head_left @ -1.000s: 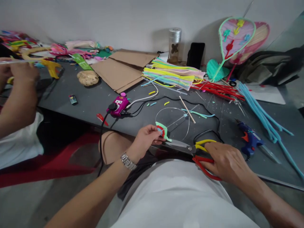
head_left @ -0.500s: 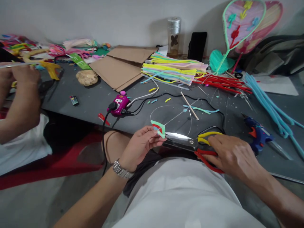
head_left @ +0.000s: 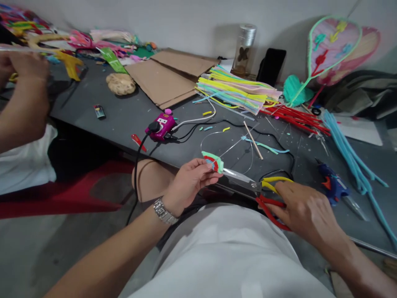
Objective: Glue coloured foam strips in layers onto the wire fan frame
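Between the thumb and fingers of my left hand (head_left: 194,178) is a small fan-shaped pipe-cleaner piece (head_left: 218,162), banded green, red and blue. A thin wire runs from it up to the right and loops in a wide curve over the table. My right hand (head_left: 305,207) grips a pair of scissors (head_left: 256,186) by handles lined yellow and red. The scissors' blade tips touch or nearly touch the green edge of the piece; I cannot tell whether they are cutting it. Right of that hand lies a blue glue gun (head_left: 336,184).
A purple power adapter (head_left: 163,126) with cords sits left of centre. Bundled pipe cleaners (head_left: 237,91), cardboard (head_left: 167,78), a bottle (head_left: 245,49) and a phone (head_left: 271,68) stand or lie behind. Light blue pipe cleaners (head_left: 347,153) lie at right. A co-worker's arm (head_left: 27,95) is at left.
The view has shifted slightly, so the table things appear farther right. The fan-shaped piece has turned a little in my left hand. Both hands keep their hold.
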Available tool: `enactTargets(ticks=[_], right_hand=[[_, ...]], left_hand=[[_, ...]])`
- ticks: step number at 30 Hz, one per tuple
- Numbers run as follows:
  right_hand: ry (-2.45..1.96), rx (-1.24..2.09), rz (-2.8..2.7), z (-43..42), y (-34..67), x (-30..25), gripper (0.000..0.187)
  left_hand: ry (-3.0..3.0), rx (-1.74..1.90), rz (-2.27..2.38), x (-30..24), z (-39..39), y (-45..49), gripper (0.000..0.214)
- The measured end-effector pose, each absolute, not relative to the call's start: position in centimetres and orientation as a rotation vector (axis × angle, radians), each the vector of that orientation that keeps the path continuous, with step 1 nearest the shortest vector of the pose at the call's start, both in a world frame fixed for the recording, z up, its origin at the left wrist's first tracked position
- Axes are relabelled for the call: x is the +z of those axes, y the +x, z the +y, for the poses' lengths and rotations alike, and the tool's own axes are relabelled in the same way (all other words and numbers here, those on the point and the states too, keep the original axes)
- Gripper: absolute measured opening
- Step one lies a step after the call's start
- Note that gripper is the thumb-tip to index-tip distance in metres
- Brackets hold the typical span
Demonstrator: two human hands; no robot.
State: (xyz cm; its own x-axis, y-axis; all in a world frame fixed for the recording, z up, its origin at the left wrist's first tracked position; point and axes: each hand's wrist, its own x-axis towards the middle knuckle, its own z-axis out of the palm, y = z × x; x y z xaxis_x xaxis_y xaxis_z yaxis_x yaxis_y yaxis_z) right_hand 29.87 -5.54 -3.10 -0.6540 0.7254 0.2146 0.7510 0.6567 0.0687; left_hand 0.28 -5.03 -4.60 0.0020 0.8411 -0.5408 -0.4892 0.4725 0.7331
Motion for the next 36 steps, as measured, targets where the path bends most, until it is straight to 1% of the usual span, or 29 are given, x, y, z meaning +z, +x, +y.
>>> enactTargets(ticks=[4, 7, 10, 16, 22, 30, 33, 36], right_hand=[[-1.233, -0.203, -2.728, -5.7, 29.7, -3.2, 0.039], [-1.216, -0.189, -2.729, -5.8, 29.7, -3.4, 0.042], [-1.196, -0.189, -2.74, -5.9, 29.8, -3.6, 0.048], [-1.217, -0.15, -2.754, -6.2, 29.3, -3.7, 0.046], [-1.183, -0.121, -2.765, -6.5, 28.7, -3.6, 0.048], [-1.133, -0.135, -2.721, -6.8, 28.3, -3.6, 0.051], [-1.179, -0.113, -2.692, -6.9, 28.3, -3.5, 0.05], [-1.345, -0.1, -2.619, -6.8, 28.6, -3.1, 0.052]], left_hand=[[0.345, 1.118, 1.125, -4.3, -5.4, 0.6, 0.01], [0.327, 1.134, 1.097, -4.3, -5.5, 0.7, 0.009], [0.307, 1.138, 1.051, -4.4, -5.7, 0.6, 0.013], [0.262, 1.147, 1.004, -4.9, -6.0, 0.4, 0.018], [0.24, 1.146, 1.036, -4.6, -6.1, 0.1, 0.013], [0.277, 1.138, 1.054, -4.1, -6.0, -0.1, 0.013], [0.301, 1.138, 1.06, -4.1, -5.9, -0.1, 0.017], [0.34, 1.144, 1.088, -4.3, -5.9, -0.3, 0.02]])
